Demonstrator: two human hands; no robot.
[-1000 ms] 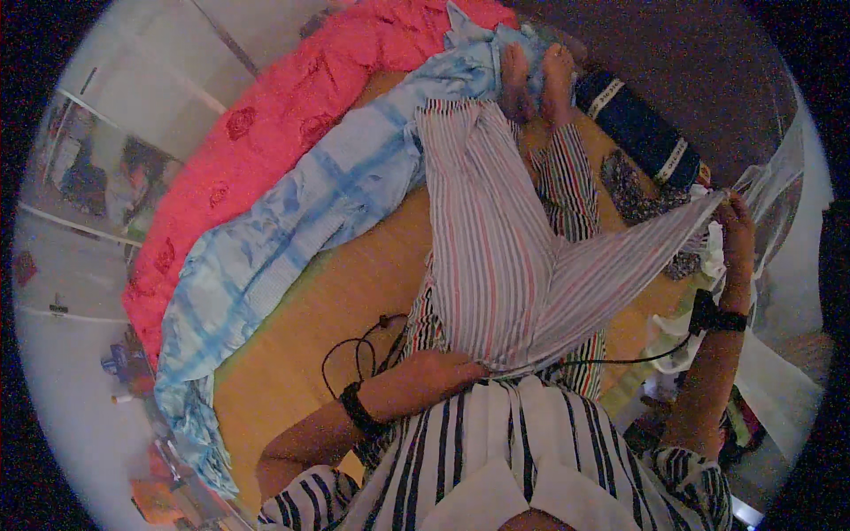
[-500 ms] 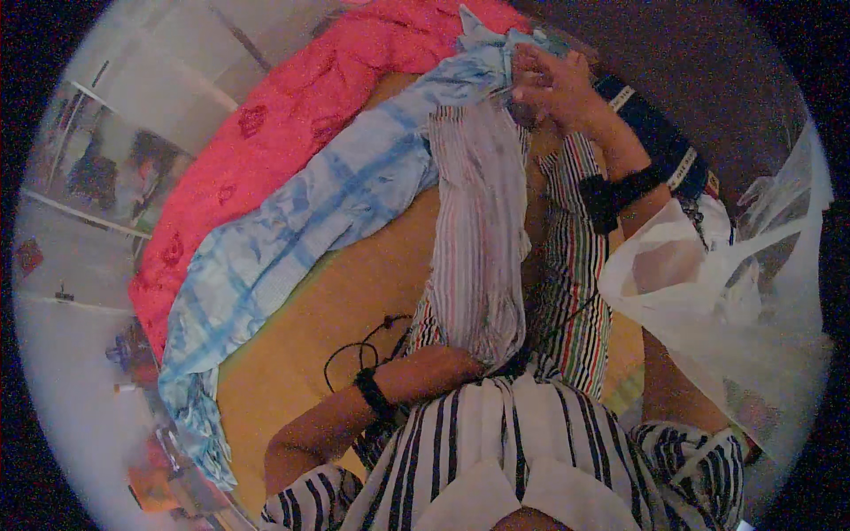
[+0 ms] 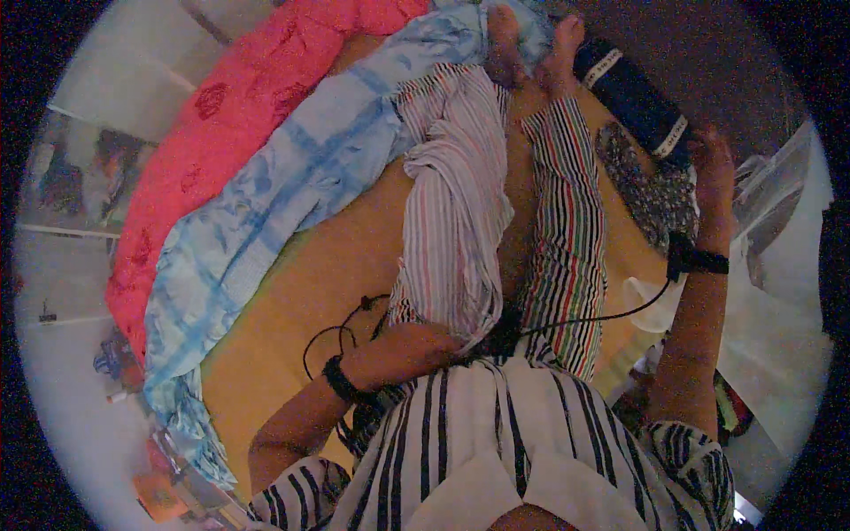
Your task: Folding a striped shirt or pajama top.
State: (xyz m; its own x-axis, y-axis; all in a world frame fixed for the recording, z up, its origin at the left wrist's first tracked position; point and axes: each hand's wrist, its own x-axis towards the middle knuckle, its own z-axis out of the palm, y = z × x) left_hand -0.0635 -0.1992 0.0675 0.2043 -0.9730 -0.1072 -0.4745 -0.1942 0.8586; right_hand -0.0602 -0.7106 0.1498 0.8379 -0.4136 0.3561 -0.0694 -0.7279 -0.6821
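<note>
My left hand (image 3: 438,343) rests in my lap at the lower end of a pale pink-and-white striped cloth (image 3: 456,195). That cloth lies lengthwise over my left leg; the left fingers are hidden at its fold. Out to the right, my right hand (image 3: 714,164) is raised beside the end of a dark navy cloth bundle (image 3: 630,93) with white bands. Its fingers look apart, somewhat blurred, and nothing shows in them. Below the bundle lies a grey speckled cloth (image 3: 651,186), next to my right wrist.
My striped trouser legs (image 3: 571,212) stretch ahead over a yellow-brown mat (image 3: 292,301). A blue-and-white cloth (image 3: 266,212) and a red cloth (image 3: 177,212) curve along the left. A clear plastic bag (image 3: 779,283) stands at the right. A black cord (image 3: 602,320) runs from my right wrist.
My right hand has moved from near my feet to the right, by the navy bundle. The plastic bag has shifted right, uncovering the speckled cloth. My left hand stays in my lap.
</note>
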